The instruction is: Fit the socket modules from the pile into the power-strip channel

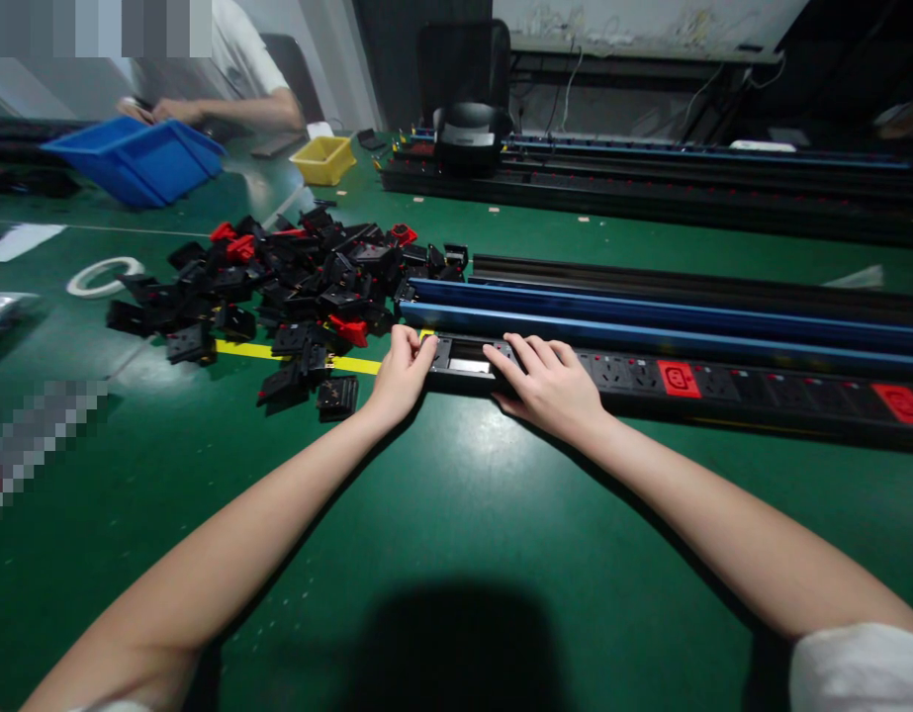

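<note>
Bare stretch of green worktop [456, 514] lies nearest, with a dark shadow on it; both forearms cross it from the lower corners. White sleeve [857, 667] at the right elbow.

Socket strip [649, 403]: long, black, lying flat along the worktop ahead, its left end between the hands, its right end out of frame. Left hand [403, 371]: grip closed on the strip's left end, thumb and curled fingers together there. Right hand [556, 386]: fingers spread over the strip's top, thumb low at its near side; cannot tell whether this grip is clamped. Between the hands, an opening [469, 364] in the strip shows a pale patch. Right of the right hand, black sockets sit in a row, with red sockets [679, 379] among them.

Left of the strip: yellow tape [252, 350] on the worktop, partly under a loose heap of black and red parts [337, 267]. White tape roll [77, 284] lies just beside the heap.

Just behind the strip: blue rails [649, 341], then a black rail [685, 282], roughly parallel.

Farther: yellow bin [323, 163]; blue bin [140, 163], tilted, with a co-worker's hands [175, 111] at its far rim. More dark rails [611, 193] at right, a black chair [463, 59] beyond.
</note>
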{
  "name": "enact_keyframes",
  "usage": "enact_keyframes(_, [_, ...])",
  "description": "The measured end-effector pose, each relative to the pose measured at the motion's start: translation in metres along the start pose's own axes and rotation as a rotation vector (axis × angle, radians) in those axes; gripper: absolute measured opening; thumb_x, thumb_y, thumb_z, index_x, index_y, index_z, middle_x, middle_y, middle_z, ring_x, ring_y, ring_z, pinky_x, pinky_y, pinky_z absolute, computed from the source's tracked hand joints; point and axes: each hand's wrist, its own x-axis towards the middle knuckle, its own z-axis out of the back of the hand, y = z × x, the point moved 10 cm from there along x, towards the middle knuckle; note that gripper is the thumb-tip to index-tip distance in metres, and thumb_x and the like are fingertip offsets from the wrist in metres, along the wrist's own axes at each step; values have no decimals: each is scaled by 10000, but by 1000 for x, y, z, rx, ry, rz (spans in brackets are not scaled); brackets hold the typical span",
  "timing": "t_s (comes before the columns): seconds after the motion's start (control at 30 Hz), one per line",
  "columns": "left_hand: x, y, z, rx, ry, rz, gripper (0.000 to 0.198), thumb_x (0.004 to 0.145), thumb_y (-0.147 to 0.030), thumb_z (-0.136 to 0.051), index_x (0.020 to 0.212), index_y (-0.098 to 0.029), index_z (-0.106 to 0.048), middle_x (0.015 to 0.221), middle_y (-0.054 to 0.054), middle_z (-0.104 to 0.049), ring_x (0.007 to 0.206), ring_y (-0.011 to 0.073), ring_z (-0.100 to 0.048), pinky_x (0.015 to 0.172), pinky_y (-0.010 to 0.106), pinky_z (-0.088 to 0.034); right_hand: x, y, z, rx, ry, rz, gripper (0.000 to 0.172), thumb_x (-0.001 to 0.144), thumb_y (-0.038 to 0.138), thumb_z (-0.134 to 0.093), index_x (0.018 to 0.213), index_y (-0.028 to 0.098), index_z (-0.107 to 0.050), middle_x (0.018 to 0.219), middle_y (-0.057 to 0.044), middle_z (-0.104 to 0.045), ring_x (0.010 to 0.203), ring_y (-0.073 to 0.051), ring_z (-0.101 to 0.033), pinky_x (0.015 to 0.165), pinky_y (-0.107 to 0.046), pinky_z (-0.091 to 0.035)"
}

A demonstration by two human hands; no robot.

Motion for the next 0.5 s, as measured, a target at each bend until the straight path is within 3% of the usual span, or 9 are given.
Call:
enact_keyframes(0.2, [-3,-10,-12,-3,122,-22,358,924,-530,-592,820,-237,-414,729,-50,-438,676,139,-441,659,284,-334,0,-1,-1,1,-1,-6,620,1004,396,-550,1564,153,-439,1517,-206,-554,1253,-349,-569,1001,-448,-379])
enact_keyframes(0.5, [-12,-28,-28,18,294,-107,347,960,-573,-546,935,-227,-561,882,11,-639,798,184,-601,708,314,-442,0,-1,0,12,-14,-10,599,1011,401,-533,1547,143,-460,1509,-208,-562,1262,-351,-565,1019,-453,-369])
